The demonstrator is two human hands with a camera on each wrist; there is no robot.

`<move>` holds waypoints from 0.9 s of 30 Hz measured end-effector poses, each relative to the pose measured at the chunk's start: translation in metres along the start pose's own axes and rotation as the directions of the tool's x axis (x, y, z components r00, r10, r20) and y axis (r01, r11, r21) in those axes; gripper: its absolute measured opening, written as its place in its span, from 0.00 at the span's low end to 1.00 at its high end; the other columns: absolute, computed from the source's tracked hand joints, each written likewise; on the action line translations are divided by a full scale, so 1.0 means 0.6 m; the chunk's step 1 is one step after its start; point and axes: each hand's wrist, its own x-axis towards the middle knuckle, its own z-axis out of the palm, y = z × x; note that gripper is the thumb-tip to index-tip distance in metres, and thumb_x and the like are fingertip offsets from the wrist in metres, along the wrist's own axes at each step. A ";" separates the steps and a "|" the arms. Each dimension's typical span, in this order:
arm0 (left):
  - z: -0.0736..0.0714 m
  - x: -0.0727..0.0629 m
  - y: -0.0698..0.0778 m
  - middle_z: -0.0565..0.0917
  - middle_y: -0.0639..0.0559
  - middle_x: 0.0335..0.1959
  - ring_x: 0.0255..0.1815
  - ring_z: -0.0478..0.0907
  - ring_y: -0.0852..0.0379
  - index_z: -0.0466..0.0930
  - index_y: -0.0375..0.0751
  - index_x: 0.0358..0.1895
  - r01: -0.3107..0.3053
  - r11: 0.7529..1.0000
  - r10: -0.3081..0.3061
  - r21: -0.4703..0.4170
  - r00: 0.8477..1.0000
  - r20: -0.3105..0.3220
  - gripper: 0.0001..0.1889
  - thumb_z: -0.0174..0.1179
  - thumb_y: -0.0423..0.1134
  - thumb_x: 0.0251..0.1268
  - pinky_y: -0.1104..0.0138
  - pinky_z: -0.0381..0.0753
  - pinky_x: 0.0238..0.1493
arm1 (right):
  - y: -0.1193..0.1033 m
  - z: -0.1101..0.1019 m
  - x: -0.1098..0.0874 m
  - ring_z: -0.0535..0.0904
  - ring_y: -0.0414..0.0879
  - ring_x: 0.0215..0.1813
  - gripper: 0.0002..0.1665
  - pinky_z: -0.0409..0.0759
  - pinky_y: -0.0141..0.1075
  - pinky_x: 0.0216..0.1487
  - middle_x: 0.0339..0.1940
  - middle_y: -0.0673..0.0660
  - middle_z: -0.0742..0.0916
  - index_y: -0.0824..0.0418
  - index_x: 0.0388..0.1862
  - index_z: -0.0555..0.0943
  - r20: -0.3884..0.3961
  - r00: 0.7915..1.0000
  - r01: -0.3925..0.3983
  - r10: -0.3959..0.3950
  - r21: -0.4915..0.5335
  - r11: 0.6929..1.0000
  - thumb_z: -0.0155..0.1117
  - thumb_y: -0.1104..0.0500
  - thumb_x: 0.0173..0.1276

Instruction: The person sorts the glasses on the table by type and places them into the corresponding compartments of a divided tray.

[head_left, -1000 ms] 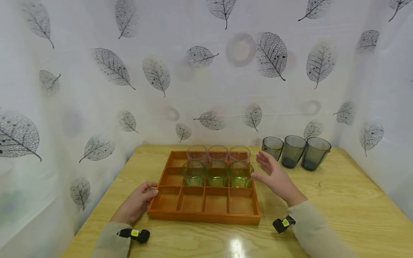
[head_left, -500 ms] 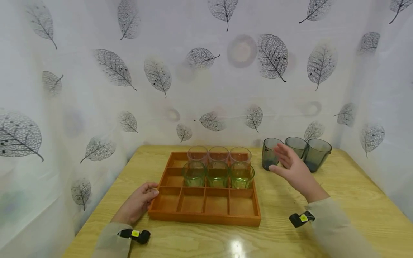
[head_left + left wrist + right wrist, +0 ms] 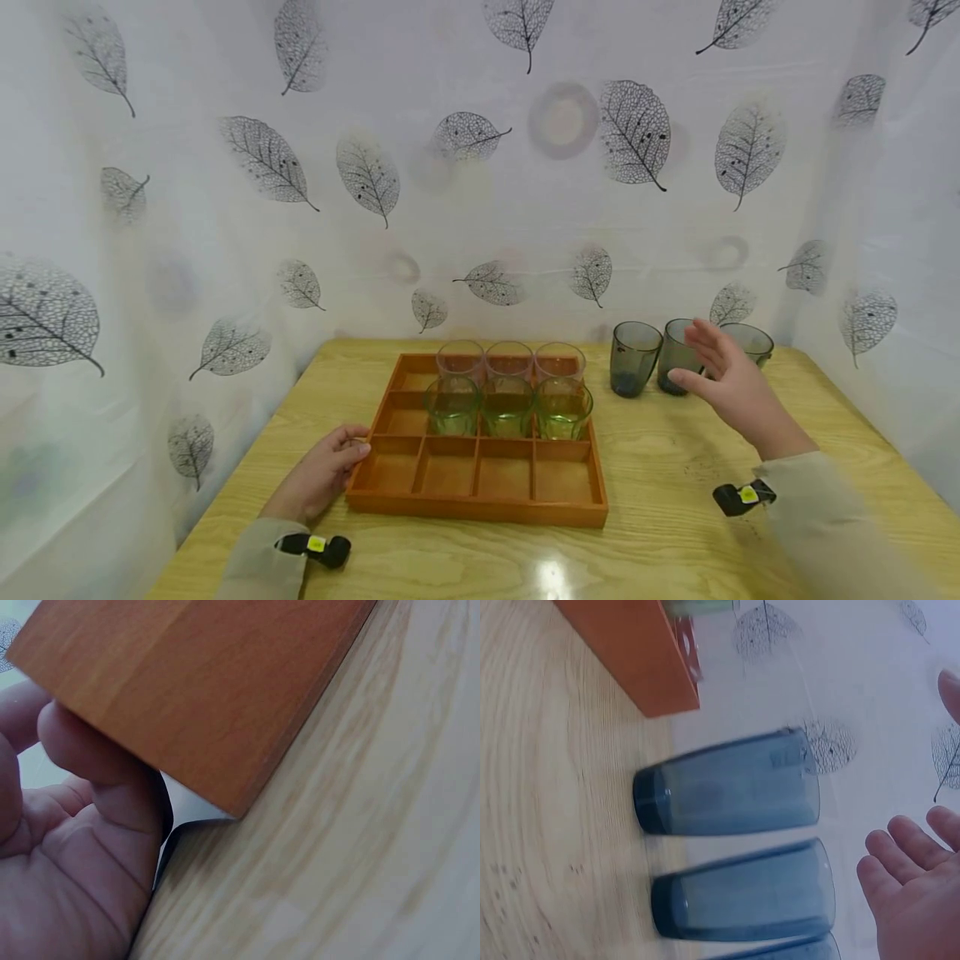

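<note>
My left hand (image 3: 318,471) holds the left side of an orange-brown wooden compartment tray (image 3: 480,509), thumb at the rim. In the left wrist view, curled fingers (image 3: 97,750) lie against the tray's outer wall. Three clear green glasses (image 3: 453,408) stand in its middle row, and three pinkish glasses (image 3: 460,360) stand behind them in the back row. My right hand (image 3: 738,400) is raised with fingers extended, holding nothing, before three smoky grey glasses (image 3: 633,360) at the back right. It partly hides the middle and right ones. The right wrist view shows two grey glasses (image 3: 727,784) fully.
A light wood table (image 3: 660,500) bears everything. A white curtain (image 3: 480,208) with leaf prints hangs behind and at both sides. Small cameras (image 3: 742,497) are strapped to both wrists.
My right hand has moved right, from the tray's right edge across the front of the grey glasses, fingers staying extended. The left hand and tray have stayed in place.
</note>
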 end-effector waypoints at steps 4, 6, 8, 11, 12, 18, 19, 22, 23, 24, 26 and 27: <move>-0.001 0.000 -0.001 0.76 0.53 0.37 0.25 0.69 0.61 0.65 0.34 0.60 0.002 1.000 -0.002 0.006 1.000 0.002 0.15 0.54 0.34 0.78 0.71 0.71 0.26 | 0.011 -0.025 0.002 0.48 0.65 0.80 0.56 0.60 0.24 0.69 0.83 0.63 0.52 0.48 0.84 0.35 -0.030 1.000 0.000 -0.002 -0.052 0.999 0.64 0.49 0.75; -0.002 0.000 -0.002 0.76 0.53 0.38 0.26 0.69 0.61 0.65 0.33 0.60 0.001 1.000 -0.001 0.014 1.000 0.001 0.15 0.54 0.34 0.78 0.71 0.71 0.27 | 0.016 -0.037 0.002 0.48 0.66 0.80 0.56 0.58 0.11 0.58 0.83 0.64 0.52 0.49 0.84 0.35 -0.051 0.999 0.003 -0.006 -0.068 0.998 0.64 0.50 0.75; -0.002 0.001 -0.002 0.76 0.52 0.38 0.27 0.69 0.61 0.64 0.33 0.61 0.003 1.000 -0.003 0.019 1.000 0.001 0.16 0.54 0.35 0.78 0.70 0.71 0.28 | 0.021 -0.050 0.003 0.46 0.66 0.80 0.56 0.56 0.10 0.56 0.83 0.64 0.52 0.49 0.84 0.35 -0.067 0.998 0.002 -0.007 -0.069 0.998 0.64 0.50 0.76; -0.003 0.002 -0.003 0.76 0.52 0.39 0.27 0.69 0.61 0.64 0.33 0.61 0.006 1.000 -0.006 0.021 1.000 0.001 0.17 0.54 0.35 0.78 0.70 0.71 0.29 | 0.026 -0.069 0.004 0.45 0.66 0.80 0.56 0.54 0.23 0.71 0.83 0.63 0.51 0.46 0.84 0.34 -0.094 0.996 -0.014 0.006 -0.078 0.997 0.63 0.49 0.76; -0.003 0.002 -0.002 0.76 0.52 0.39 0.27 0.69 0.60 0.64 0.33 0.61 0.007 1.000 -0.007 0.022 1.000 0.005 0.17 0.54 0.36 0.78 0.70 0.71 0.29 | 0.028 -0.076 0.005 0.45 0.67 0.80 0.56 0.53 0.31 0.75 0.83 0.63 0.50 0.45 0.84 0.34 -0.104 0.994 -0.022 0.013 -0.084 0.996 0.63 0.49 0.75; -0.002 0.002 -0.002 0.76 0.52 0.39 0.26 0.68 0.60 0.65 0.35 0.60 0.003 1.000 -0.003 0.018 1.000 0.003 0.16 0.54 0.36 0.78 0.70 0.71 0.27 | 0.041 -0.109 0.010 0.43 0.70 0.79 0.59 0.46 0.66 0.72 0.83 0.63 0.48 0.50 0.84 0.33 -0.158 0.986 -0.071 0.051 -0.124 0.990 0.64 0.43 0.74; -0.003 0.002 -0.002 0.76 0.52 0.38 0.26 0.68 0.61 0.65 0.35 0.60 0.005 1.000 -0.005 0.014 1.000 0.000 0.15 0.55 0.35 0.78 0.70 0.71 0.27 | 0.045 -0.113 0.011 0.43 0.70 0.79 0.60 0.46 0.66 0.72 0.83 0.64 0.48 0.51 0.84 0.32 -0.162 0.985 -0.077 0.055 -0.129 0.989 0.63 0.43 0.74; -0.002 0.001 -0.002 0.76 0.52 0.38 0.25 0.68 0.61 0.66 0.36 0.59 0.006 1.000 -0.006 0.005 1.000 -0.003 0.14 0.55 0.35 0.77 0.71 0.72 0.26 | 0.060 -0.124 0.013 0.42 0.71 0.79 0.60 0.44 0.65 0.73 0.83 0.65 0.46 0.54 0.83 0.30 -0.168 0.983 -0.094 0.071 -0.132 0.987 0.62 0.43 0.75; -0.002 0.001 -0.001 0.76 0.52 0.37 0.25 0.68 0.61 0.66 0.36 0.59 0.004 1.000 -0.004 0.003 1.000 -0.002 0.14 0.55 0.35 0.77 0.71 0.72 0.26 | 0.065 -0.127 0.014 0.42 0.71 0.79 0.60 0.44 0.64 0.73 0.83 0.65 0.45 0.54 0.83 0.30 -0.168 0.983 -0.098 0.075 -0.133 0.986 0.62 0.43 0.75; -0.002 0.000 -0.001 0.76 0.52 0.37 0.25 0.68 0.61 0.66 0.36 0.59 0.002 1.000 -0.002 0.003 1.000 0.000 0.14 0.55 0.35 0.77 0.71 0.72 0.25 | 0.069 -0.129 0.014 0.43 0.71 0.79 0.60 0.44 0.63 0.73 0.83 0.65 0.45 0.54 0.83 0.29 -0.169 0.982 -0.102 0.079 -0.133 0.986 0.62 0.43 0.75; -0.002 -0.001 -0.001 0.76 0.52 0.37 0.25 0.68 0.61 0.66 0.36 0.58 -0.003 1.000 0.003 0.001 1.000 0.001 0.14 0.55 0.35 0.77 0.71 0.72 0.25 | 0.079 -0.132 0.016 0.43 0.71 0.79 0.60 0.43 0.60 0.75 0.83 0.65 0.44 0.55 0.83 0.29 -0.171 0.982 -0.105 0.083 -0.124 0.987 0.61 0.44 0.75; -0.002 -0.001 -0.001 0.76 0.52 0.37 0.25 0.68 0.61 0.66 0.36 0.58 -0.006 1.000 0.006 0.004 1.000 0.006 0.14 0.55 0.34 0.77 0.71 0.72 0.25 | 0.084 -0.132 0.017 0.43 0.72 0.79 0.60 0.43 0.60 0.75 0.83 0.65 0.44 0.55 0.83 0.28 -0.171 0.982 -0.107 0.086 -0.117 0.987 0.61 0.44 0.76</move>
